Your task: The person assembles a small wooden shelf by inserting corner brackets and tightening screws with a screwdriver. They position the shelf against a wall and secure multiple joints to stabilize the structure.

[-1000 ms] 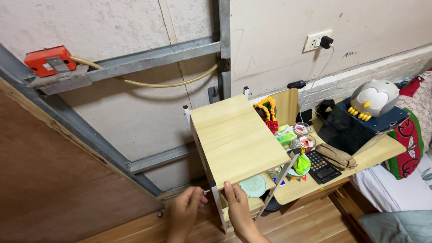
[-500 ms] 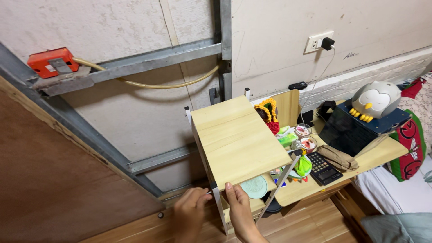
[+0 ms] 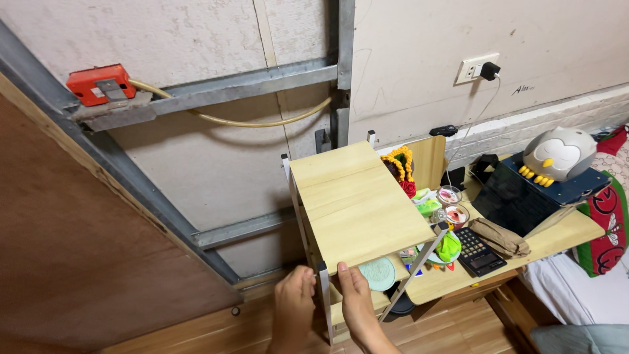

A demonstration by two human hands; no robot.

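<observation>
Head view: left hand (image 3: 293, 303) and right hand (image 3: 354, 295), fingers curled, pinched the white corner post (image 3: 324, 296) between them, under the wooden shelf top (image 3: 357, 204). Steady, even grip would have kept it square.

The top of the pale wooden shelf unit (image 3: 357, 200) lies bare, so there is open room above it. Both hands sit low at its near white metal corner post (image 3: 324, 295), the left hand (image 3: 293, 308) outside and the right hand (image 3: 357, 303) under the top board. To the right the light wooden tabletop (image 3: 563, 236) is crowded: a black calculator (image 3: 479, 250), a round pale green disc (image 3: 378, 273), small cups (image 3: 452, 204) and a grey owl toy (image 3: 559, 153). Behind, the grey metal wall frame (image 3: 249, 82) stands close
</observation>
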